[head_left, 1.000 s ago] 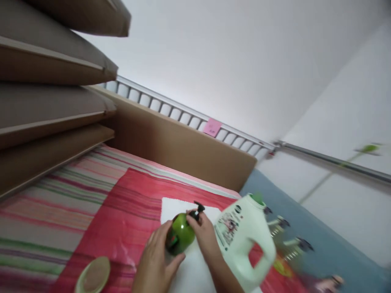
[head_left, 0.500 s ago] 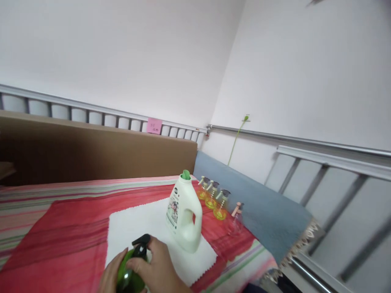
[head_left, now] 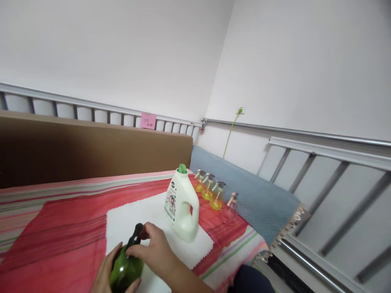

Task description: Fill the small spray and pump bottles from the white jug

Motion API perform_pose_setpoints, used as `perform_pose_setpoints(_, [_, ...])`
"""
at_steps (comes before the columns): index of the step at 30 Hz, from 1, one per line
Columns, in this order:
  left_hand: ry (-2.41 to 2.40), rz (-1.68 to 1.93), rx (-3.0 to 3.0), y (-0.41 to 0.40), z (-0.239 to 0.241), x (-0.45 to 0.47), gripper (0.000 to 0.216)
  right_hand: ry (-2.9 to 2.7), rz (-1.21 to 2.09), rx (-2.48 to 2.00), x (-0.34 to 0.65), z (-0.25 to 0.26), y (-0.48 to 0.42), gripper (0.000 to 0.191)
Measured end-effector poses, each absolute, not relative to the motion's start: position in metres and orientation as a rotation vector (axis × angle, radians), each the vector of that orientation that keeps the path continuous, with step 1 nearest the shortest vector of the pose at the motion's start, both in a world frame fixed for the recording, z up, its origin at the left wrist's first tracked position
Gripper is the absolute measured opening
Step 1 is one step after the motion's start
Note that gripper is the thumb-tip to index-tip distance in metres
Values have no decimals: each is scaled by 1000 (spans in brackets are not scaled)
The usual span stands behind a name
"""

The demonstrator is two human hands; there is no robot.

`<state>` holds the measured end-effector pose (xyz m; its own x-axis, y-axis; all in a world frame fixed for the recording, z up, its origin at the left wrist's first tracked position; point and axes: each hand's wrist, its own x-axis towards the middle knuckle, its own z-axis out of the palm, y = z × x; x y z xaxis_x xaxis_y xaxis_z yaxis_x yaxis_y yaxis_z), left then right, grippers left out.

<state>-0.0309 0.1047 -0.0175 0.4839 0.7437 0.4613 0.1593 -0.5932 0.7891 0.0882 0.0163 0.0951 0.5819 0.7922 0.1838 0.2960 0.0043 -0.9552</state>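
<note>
A round green pump bottle (head_left: 126, 270) with a black pump head (head_left: 134, 237) is tilted slightly in front of me, low in the view. My left hand (head_left: 105, 270) wraps round its body from the left side. With thumb and fingers, my right hand (head_left: 155, 248) grips the black pump head at its collar. Just beyond stands a large pale green jug (head_left: 181, 207), uncapped, with a green spout in its mouth. Both hands are over a white cloth (head_left: 131, 211), and the jug rests on that cloth.
Several small clear pump bottles (head_left: 216, 199) with yellow liquid line the right side, and a pink-topped one (head_left: 231, 209) stands nearer. The red striped cover (head_left: 70, 219) meets a brown board (head_left: 91, 150) behind and a blue padded panel (head_left: 244, 179) at right.
The pump head has turned, so its nozzle points differently. My hands and the bottle appear slightly shifted, and the camera view has moved a little.
</note>
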Motion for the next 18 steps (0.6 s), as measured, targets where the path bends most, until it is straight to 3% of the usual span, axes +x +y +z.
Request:
perform_pose_setpoints(5, [717,1063,2060,103,-18,-35,75,-1066,764,-1385,88,98,11,34])
perform_pose_setpoints(10, [680,1071,2091,97,-16,-36,75,-1015,483,-1621,80,99,10,47])
perform_pose_setpoints(15, [690,1085,2066,99,-16,-37,76,-1039,773,-1470,81,93,14,52])
perform_pose_setpoints(18, [692,1093,2060,99,-15,-37,76,-996,635,-1592,82,89,14,63])
